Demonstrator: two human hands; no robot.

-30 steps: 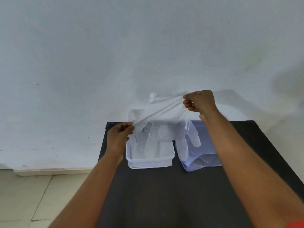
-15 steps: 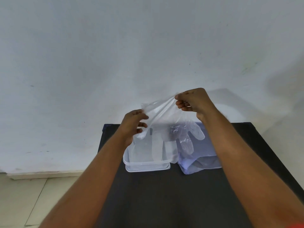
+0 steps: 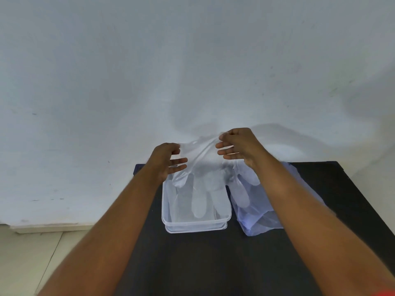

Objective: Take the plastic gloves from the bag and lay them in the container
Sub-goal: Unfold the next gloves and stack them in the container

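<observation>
Held above the clear container [image 3: 195,224]: a thin plastic glove [image 3: 201,167], cuff up, finger ends drooping into the container. Left hand [image 3: 167,161] pinching one cuff corner between thumb and forefinger, other fingers spread outward. Right hand [image 3: 239,146] pinching the opposite corner, remaining fingers splayed. Just right of the container, touching its side: the pale bluish bag [image 3: 260,218], lying crumpled on the dark table [image 3: 213,263]. Beyond the container, a white wall [image 3: 192,60].
</observation>
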